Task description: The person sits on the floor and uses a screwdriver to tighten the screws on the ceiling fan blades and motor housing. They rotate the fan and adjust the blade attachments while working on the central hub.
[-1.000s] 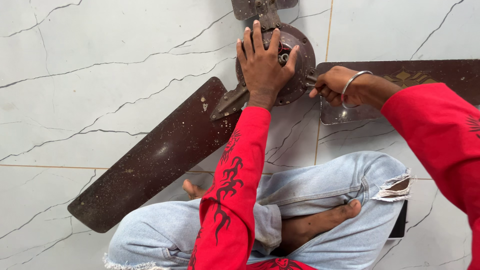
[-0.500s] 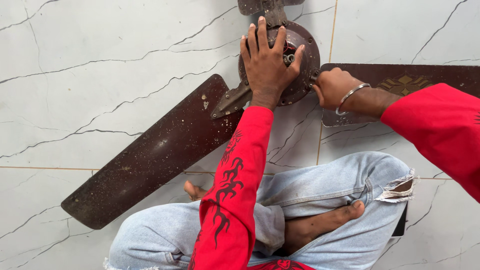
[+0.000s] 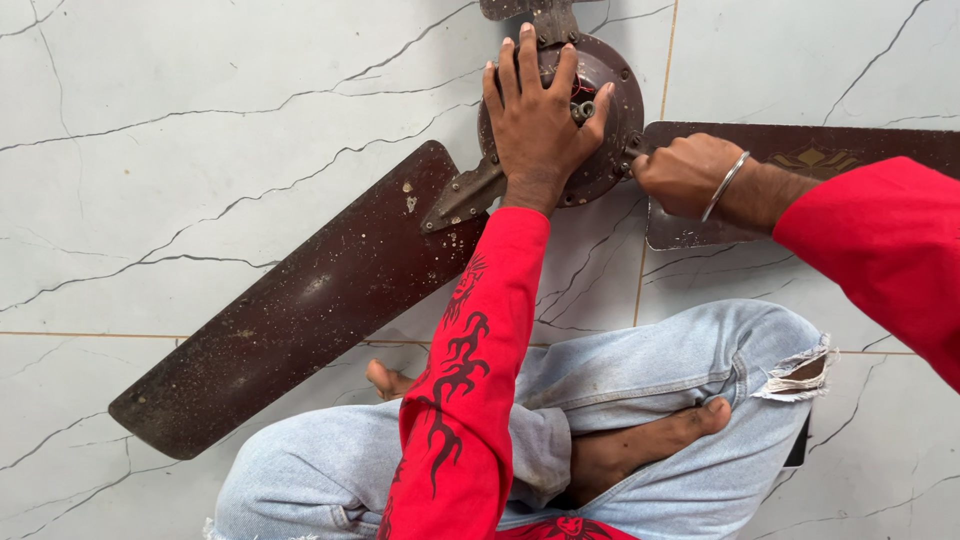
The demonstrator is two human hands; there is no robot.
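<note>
We see a dirty brown ceiling fan lying on the white marble floor (image 3: 180,150) with grey cracks in it. Its round brown metal motor hub (image 3: 610,110) is our landmark.

Our left hand (image 3: 535,115) lies flat on top of the hub. Its fingers are spread wide and point away from us. It presses down on the hub and grips nothing.

Our right hand (image 3: 685,172) is just beside the hub, on its right side. It is closed in a tight fist, right at the hub's edge. We cannot tell what is inside the fist, as it is hidden. A thin silver metal bangle (image 3: 724,185) sits on that wrist.

A long brown fan blade (image 3: 300,310) with pale spots runs from the hub down and to the left, along the floor. A second brown fan blade (image 3: 850,150) goes from the hub to the right, and it lies partly under our right hand and arm. A little bit of a third blade (image 3: 505,8) shows above the hub, at the top edge.

Below the hub we see our crossed legs in light blue ripped jeans (image 3: 650,380). Our bare foot (image 3: 640,445) rests on them. Both arms wear red long sleeves (image 3: 480,330), and the left one has a black flame pattern.
</note>
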